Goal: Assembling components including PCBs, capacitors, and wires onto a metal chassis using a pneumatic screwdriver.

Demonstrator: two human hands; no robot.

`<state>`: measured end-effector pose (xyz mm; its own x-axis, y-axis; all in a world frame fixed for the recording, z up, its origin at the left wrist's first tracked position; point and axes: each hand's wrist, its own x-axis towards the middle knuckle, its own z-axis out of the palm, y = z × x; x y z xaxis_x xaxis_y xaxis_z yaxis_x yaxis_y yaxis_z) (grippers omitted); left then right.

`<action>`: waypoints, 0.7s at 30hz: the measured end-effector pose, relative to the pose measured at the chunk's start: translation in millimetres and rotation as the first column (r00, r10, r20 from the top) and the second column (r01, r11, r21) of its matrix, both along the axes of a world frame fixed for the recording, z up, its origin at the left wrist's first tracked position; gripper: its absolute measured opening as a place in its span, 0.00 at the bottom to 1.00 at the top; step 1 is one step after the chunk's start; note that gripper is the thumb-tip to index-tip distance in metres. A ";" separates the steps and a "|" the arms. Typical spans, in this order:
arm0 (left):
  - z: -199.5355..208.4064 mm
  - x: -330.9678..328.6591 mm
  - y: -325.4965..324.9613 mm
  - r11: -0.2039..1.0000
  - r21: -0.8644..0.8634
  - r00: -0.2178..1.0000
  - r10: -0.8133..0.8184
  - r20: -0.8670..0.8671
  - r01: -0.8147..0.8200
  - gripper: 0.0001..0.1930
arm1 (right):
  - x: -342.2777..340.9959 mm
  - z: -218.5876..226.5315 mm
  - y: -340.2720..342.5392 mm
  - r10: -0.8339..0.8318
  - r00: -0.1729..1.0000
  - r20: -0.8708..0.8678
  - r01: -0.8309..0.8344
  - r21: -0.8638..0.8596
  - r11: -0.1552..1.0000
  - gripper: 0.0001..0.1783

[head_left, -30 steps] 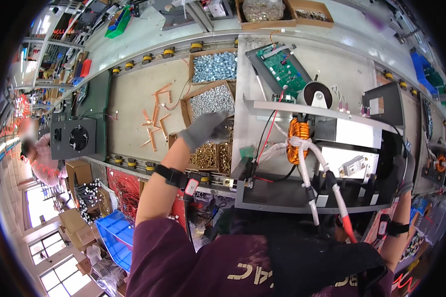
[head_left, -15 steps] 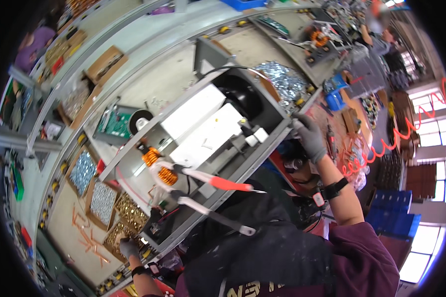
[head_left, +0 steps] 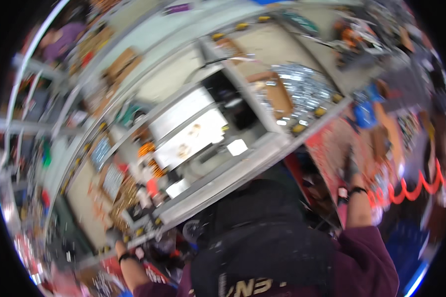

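Observation:
A long grey metal case [head_left: 255, 156] lies open in front of me, slanting up to the right. Inside it are white blocks [head_left: 193, 138], an orange copper coil [head_left: 146, 149] and a dark round part at the far right end. Beyond the case's near left end is my left hand [head_left: 115, 236], gloved in grey, close to the tray of brass parts [head_left: 125, 198]; blur hides its fingers. Over the red bench [head_left: 327, 141] at the right reaches my gloved right hand [head_left: 351, 168]. It is smeared by motion, so I cannot tell whether it holds anything.
Shiny silver metal pieces [head_left: 305, 86] with a cardboard tray [head_left: 278, 96] lie right of the case. A blue bin [head_left: 364, 111] and a red coiled hose [head_left: 411, 193] are at the right. Copper strips [head_left: 98, 205] lie at the left. Another unit stands at the upper right.
My right hand has let go of the case's right corner and moved right, over the red bench. My left hand has drawn back slightly from the brass parts. The whole view has shifted and blurred.

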<state>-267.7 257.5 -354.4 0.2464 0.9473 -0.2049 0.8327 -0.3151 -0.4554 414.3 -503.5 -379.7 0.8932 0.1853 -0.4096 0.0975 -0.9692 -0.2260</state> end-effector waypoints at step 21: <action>-32.0 25.0 -24.2 0.617 -0.463 0.359 0.768 0.531 -0.637 0.19 | -46.6 169.3 151.2 -0.459 0.782 0.421 0.071 0.672 0.737 0.26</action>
